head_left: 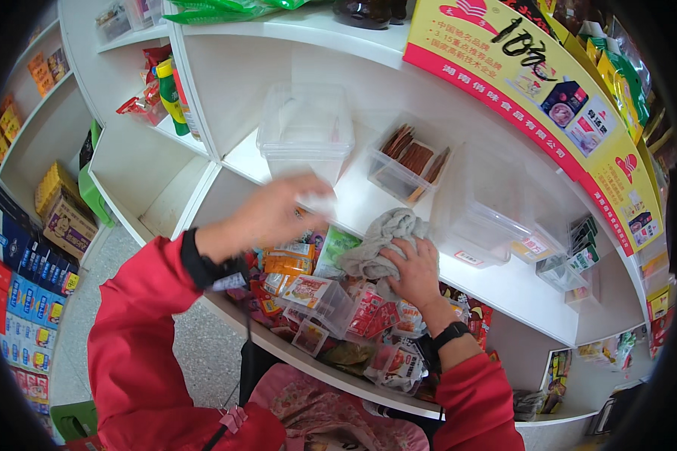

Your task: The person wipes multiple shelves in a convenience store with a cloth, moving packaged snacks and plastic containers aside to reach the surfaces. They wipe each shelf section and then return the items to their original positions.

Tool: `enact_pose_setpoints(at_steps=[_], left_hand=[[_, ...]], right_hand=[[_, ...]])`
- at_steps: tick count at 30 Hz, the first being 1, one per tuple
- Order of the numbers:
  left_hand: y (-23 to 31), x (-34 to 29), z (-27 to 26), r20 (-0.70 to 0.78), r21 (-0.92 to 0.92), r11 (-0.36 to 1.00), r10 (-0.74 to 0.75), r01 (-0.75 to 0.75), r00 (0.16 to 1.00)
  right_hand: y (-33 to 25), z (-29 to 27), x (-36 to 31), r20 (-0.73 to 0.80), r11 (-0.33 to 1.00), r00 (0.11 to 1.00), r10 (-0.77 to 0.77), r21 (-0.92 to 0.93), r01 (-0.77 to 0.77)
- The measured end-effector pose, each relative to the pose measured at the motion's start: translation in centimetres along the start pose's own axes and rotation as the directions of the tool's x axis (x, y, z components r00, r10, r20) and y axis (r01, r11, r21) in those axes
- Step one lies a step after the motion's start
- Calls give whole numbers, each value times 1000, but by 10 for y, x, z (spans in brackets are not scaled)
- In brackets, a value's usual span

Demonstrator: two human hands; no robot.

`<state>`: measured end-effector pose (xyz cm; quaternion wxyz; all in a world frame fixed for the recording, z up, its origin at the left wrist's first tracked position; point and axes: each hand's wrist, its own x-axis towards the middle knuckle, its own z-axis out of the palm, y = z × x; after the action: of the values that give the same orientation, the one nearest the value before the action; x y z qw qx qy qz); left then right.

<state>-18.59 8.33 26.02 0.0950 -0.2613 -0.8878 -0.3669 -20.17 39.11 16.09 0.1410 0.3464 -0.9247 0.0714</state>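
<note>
My right hand (414, 274) grips a crumpled grey cloth (387, 239) at the front edge of the white shelf (365, 199). Motion smears my left hand (271, 214), raised before a lidded clear plastic box (306, 124). A small white patch shows at its fingers; I cannot make out what it is, nor whether they hold it. Below both hands, a lower shelf bay is heaped with snack packets (368, 312). Among them lies a small clear plastic tub (320, 301). Between my hands a green packet (338, 248) leans at the heap's far side.
Behind the cloth stands a clear bin of brown packets (410, 161). Larger clear bins (481, 210) sit to its right. A yellow and pink printed card strip (526, 98) overhangs the shelf. Bottles (171, 98) stand at the upper left, boxed goods (34, 263) farther left.
</note>
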Motion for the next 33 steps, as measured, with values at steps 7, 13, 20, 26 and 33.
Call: enact_pose_setpoints(at_steps=[7,13,20,26,33], left_hand=[[-16,39,35,244,370,874,234,-314,941],[-104,40,17,359,787,466,188,-405,914],[-140,20,-37,165,938,329,-147,-109,975],[-128,39,-4,262,840,415,256,-350,931],[-132,68,4,222,937,277,0,-214,975]], right_hand=[[-3,-2,1,5,1000,1000,-12,-25,12],[-4,-1,1,4,999,1000,-2,-38,2],[-3,-2,1,18,999,1000,-1,-44,2],[-4,0,1,19,998,1000,-3,-64,5],[-1,0,0,38,999,999,5,-38,-4]])
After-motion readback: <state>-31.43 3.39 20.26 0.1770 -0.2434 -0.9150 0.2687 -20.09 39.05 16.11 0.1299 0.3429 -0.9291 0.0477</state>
